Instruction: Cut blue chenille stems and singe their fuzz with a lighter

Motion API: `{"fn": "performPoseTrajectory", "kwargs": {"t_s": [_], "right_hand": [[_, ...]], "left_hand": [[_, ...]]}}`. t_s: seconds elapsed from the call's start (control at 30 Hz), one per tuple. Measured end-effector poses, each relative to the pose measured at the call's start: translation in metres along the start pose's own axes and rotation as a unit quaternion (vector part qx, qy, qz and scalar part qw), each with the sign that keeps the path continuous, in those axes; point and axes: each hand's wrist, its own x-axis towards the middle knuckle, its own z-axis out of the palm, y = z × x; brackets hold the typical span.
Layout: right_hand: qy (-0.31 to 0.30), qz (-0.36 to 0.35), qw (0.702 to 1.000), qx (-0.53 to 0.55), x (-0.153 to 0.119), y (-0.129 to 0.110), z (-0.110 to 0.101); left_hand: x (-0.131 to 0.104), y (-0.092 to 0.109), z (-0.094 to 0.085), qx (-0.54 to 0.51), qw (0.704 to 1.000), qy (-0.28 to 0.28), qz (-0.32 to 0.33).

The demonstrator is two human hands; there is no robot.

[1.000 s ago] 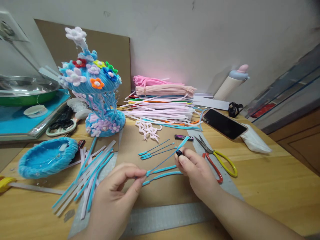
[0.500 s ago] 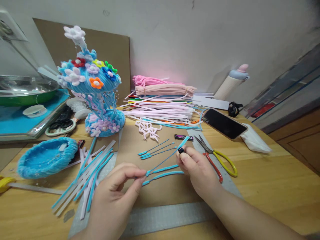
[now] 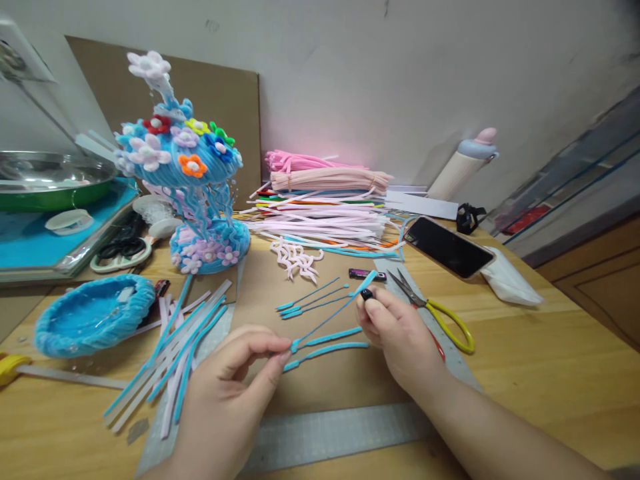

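Note:
My left hand (image 3: 240, 383) pinches one end of a blue pipe cleaner. Its middle is a thin, nearly bare stem (image 3: 327, 321), stretched up to my right hand (image 3: 395, 327). That hand is closed around a small black-tipped tool (image 3: 367, 294), mostly hidden by the fingers, pressed at the stem just below a fluffy blue tip (image 3: 367, 281). Below the stem lie two blue pipe cleaners (image 3: 337, 348), each with a short bare gap. Beyond my hands, several thin trimmed stems (image 3: 320, 297) with blue ends rest on the brown board (image 3: 345, 390).
Scissors (image 3: 435, 310) with yellow and red handles lie right of my right hand, near a phone (image 3: 447, 247). Cut pipe cleaners (image 3: 175, 360) and a blue fuzzy ring-shaped dish (image 3: 95, 317) are at left. Behind stand a flowered blue ornament (image 3: 185, 167) and pipe cleaner bundles (image 3: 325, 220).
My right hand has moved slightly right, and the black tip has shifted with it along the stem's upper end. My left hand has hardly moved.

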Motion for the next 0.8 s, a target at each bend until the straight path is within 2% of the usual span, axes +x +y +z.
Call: {"fn": "performPoseTrajectory", "kwargs": {"t_s": [0.3,0.43,0.53,0.63,0.73,0.8], "right_hand": [[-0.005,0.007,1.0,0.002,0.0,0.001,0.0],[-0.031,-0.014,0.999,-0.014,-0.001,0.001,0.002],[-0.072,-0.055,0.994,-0.056,-0.003,-0.001,0.004],[-0.087,-0.08,0.985,-0.129,0.001,-0.007,-0.002],[-0.048,-0.103,0.962,-0.249,0.014,-0.01,-0.022],[-0.055,-0.097,0.931,-0.348,0.028,-0.007,-0.042]], "left_hand": [[-0.002,-0.002,0.0,-0.003,1.0,0.0,0.002],[0.0,-0.004,0.0,-0.019,1.0,0.006,-0.015],[0.003,-0.005,0.001,-0.055,0.997,0.02,-0.059],[0.006,-0.006,0.001,-0.101,0.985,0.043,-0.136],[0.008,-0.008,0.0,-0.147,0.965,0.047,-0.21],[0.009,-0.009,0.001,-0.179,0.953,0.046,-0.241]]}}
